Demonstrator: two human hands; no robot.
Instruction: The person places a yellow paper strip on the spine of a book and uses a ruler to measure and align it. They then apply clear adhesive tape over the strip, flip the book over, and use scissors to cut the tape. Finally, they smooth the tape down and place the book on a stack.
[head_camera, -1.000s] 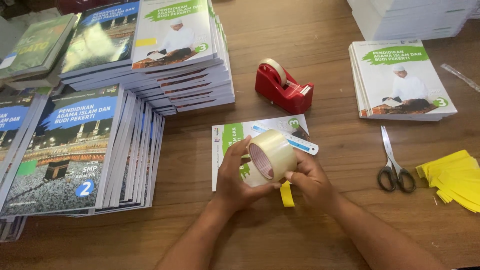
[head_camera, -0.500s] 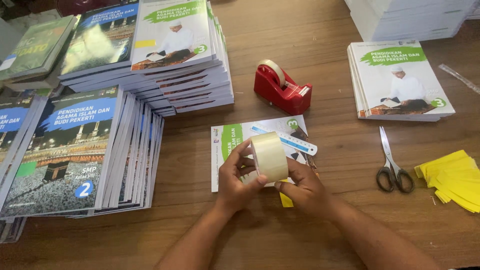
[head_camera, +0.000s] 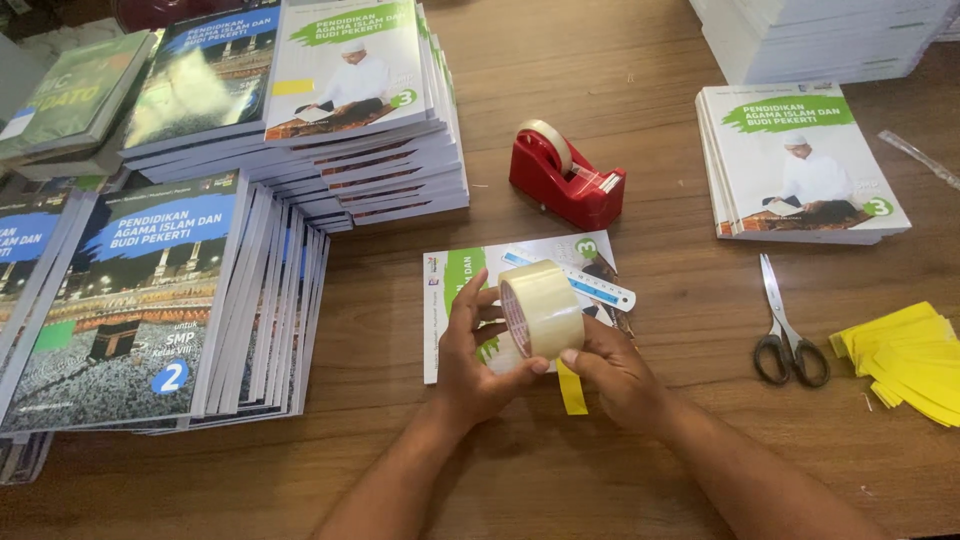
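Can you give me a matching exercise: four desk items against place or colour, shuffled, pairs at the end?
Things:
1. tape roll
2. tape dispenser
3. scissors
4. paper strips

Descriptions:
A. red, behind the single book
B. yellow stack, far right
C. held in both hands
D. flat on the table, black handles

Pairs: 1-C, 2-A, 3-D, 4-B

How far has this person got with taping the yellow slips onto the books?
Not far on this book. Both hands, left hand and right hand, hold the roll of clear tape above a single book, with one yellow slip at its edge, not visibly taped. Left over: a pile of yellow slips by the scissors, and stacks of books.
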